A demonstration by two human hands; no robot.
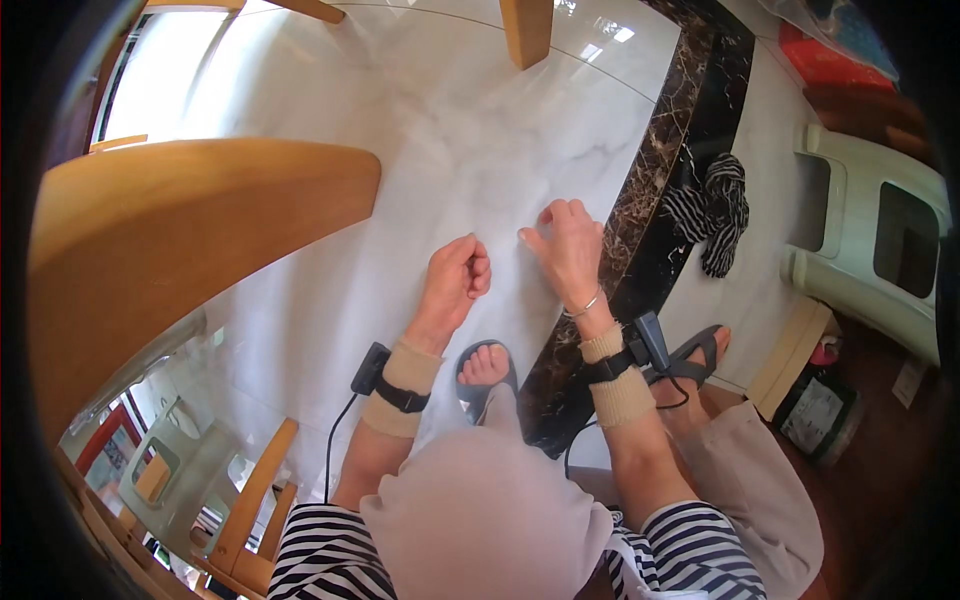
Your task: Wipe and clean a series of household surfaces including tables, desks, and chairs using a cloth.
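Observation:
My left hand is loosely curled above the pale marble-look floor, palm side partly showing, with no object visible in it. To its right my right hand hovers near the dark marble strip, thumb apart from bent fingers, and holds nothing. A silver bangle circles that wrist. Both forearms wear beige knit cuffs with black straps and small cabled devices. Right of the strip, a black-and-white striped cloth lies crumpled on the floor. The hands do not touch each other.
A wooden tabletop edge fills the left side. A wooden leg stands at the top. Pale green plastic stools are at right, beside a cardboard box. Another plastic stool and wooden chair parts are at lower left.

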